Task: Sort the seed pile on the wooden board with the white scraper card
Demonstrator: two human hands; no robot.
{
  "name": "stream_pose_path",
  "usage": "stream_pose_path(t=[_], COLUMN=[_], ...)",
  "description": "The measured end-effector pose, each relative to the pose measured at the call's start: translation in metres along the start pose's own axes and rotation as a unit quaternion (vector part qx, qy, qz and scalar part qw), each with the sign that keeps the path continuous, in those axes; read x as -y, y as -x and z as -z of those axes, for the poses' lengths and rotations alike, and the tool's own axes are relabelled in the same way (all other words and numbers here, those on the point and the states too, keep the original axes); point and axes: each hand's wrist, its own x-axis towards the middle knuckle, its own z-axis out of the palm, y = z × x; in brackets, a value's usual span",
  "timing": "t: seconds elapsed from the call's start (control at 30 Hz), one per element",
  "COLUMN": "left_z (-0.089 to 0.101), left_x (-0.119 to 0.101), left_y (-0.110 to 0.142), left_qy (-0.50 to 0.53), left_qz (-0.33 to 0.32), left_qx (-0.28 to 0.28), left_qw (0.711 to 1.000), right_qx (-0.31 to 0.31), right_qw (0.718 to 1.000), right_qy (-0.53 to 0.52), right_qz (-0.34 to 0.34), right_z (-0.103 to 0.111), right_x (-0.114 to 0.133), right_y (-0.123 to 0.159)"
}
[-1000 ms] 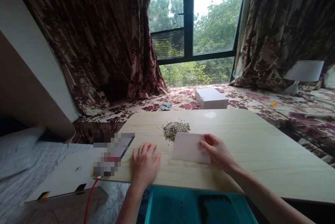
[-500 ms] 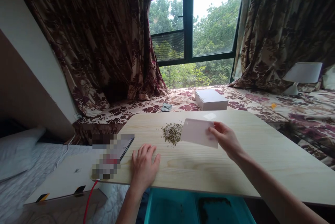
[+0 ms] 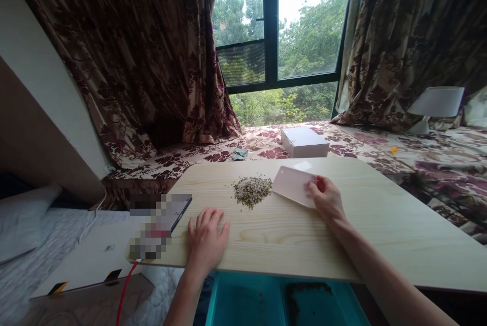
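Note:
A pile of small greenish-brown grains (image 3: 251,191), mixed with white ones, lies on the pale wooden table (image 3: 274,245). My right hand (image 3: 326,198) grips the right end of a flat whitish, translucent scraper sheet (image 3: 294,185). The sheet's left end is at the right edge of the pile; whether it touches the grains I cannot tell. My left hand (image 3: 207,234) rests flat on the table with its fingers spread, left of and nearer than the pile. Nothing is in it.
Below the table's near edge is a teal two-part bin (image 3: 247,298), with dark bits in its right compartment. A partly blurred device (image 3: 178,212) with a red cable (image 3: 124,290) lies at the table's left. Beyond the table sits a white box (image 3: 306,143).
My right hand has turned the sheet and shifted it slightly right, uncovering more of the pile's right side. The left hand stays flat on the table. The view has shifted slightly.

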Motion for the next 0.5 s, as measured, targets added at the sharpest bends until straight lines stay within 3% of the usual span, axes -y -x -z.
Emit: stream_pose_path(t=[0.23, 0.5], left_z=[-0.0004, 0.0003], left_x=[0.0000, -0.0003], left_y=[0.0000, -0.0001], left_qy=[-0.001, -0.001], left_qz=[0.003, 0.004], left_qx=[0.001, 0.005], left_qw=[1.000, 1.000], right_qx=[0.032, 0.024], right_qw=[0.999, 1.000], right_qy=[0.010, 0.006], right_qz=[-0.011, -0.008], right_z=[-0.0013, -0.0013], right_x=[0.0042, 0.0070], right_y=[0.0060, 0.0082])
